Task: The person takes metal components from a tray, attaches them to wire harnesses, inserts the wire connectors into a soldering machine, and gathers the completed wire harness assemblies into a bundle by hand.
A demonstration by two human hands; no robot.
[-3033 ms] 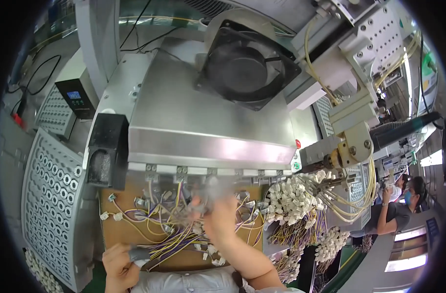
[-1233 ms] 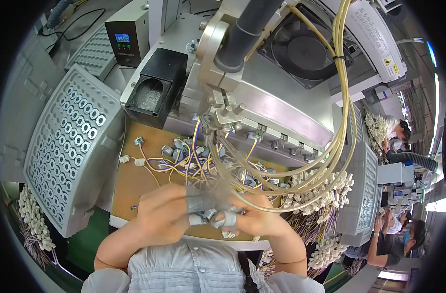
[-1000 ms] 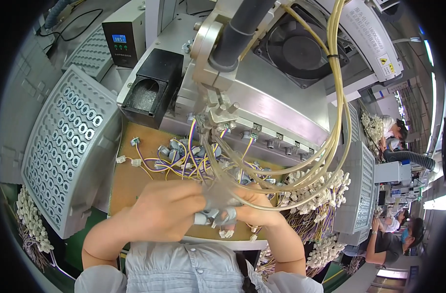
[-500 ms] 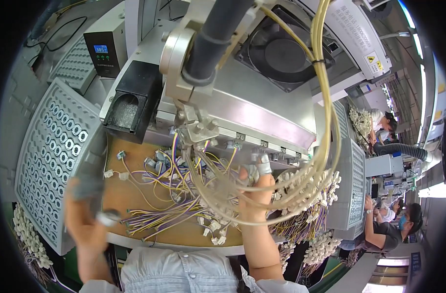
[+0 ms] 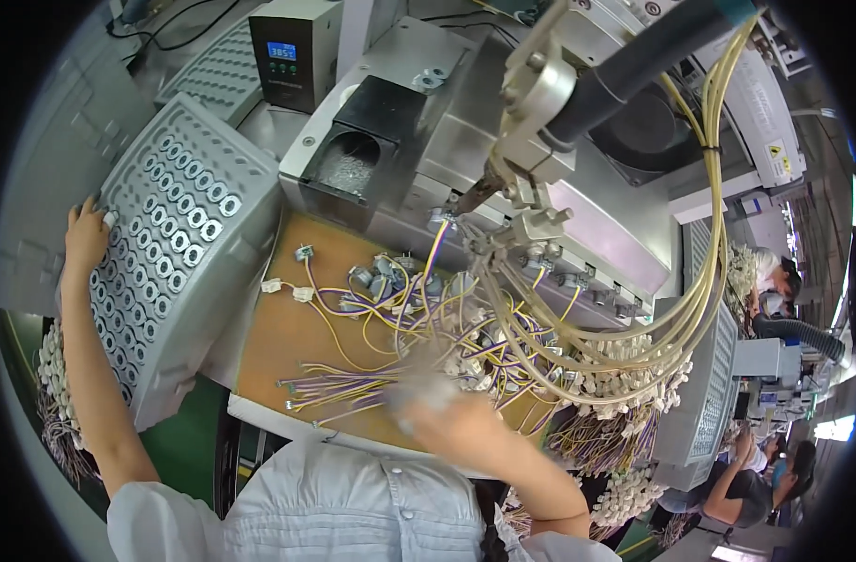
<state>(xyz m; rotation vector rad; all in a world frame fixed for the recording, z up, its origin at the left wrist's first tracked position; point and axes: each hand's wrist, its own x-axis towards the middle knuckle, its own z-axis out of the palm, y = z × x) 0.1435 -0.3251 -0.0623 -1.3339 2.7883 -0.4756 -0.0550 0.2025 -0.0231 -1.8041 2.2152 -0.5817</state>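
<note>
My left hand (image 5: 88, 245) is at the left edge of a grey tray (image 5: 245, 178), its fingers slightly apart and a white cot on one fingertip. Rows of small round metal parts (image 5: 163, 265) fill much of that tray. My right hand (image 5: 451, 417) is smeared by motion over the near side of the brown work mat (image 5: 264, 351), close to a bundle of purple, yellow and white wires (image 5: 343, 382). Whether it holds anything is hidden by the blur. Beyond it lie tangled wires with small motors (image 5: 381, 278) and white connectors (image 5: 302, 294).
A metal machine arm with clear hoses (image 5: 718, 215) reaches over the bench. One wired part (image 5: 442, 217) sits under its tip in the fixture. A black box (image 5: 357, 159) with a rounded opening stands behind the mat. Heaped white connectors (image 5: 634, 384) hang at the right; co-workers (image 5: 746, 482) sit beyond.
My left hand has moved from the mat's left side to the tray's far-left edge. My right hand has come back from the fixture toward the near wires. The view has shifted.
</note>
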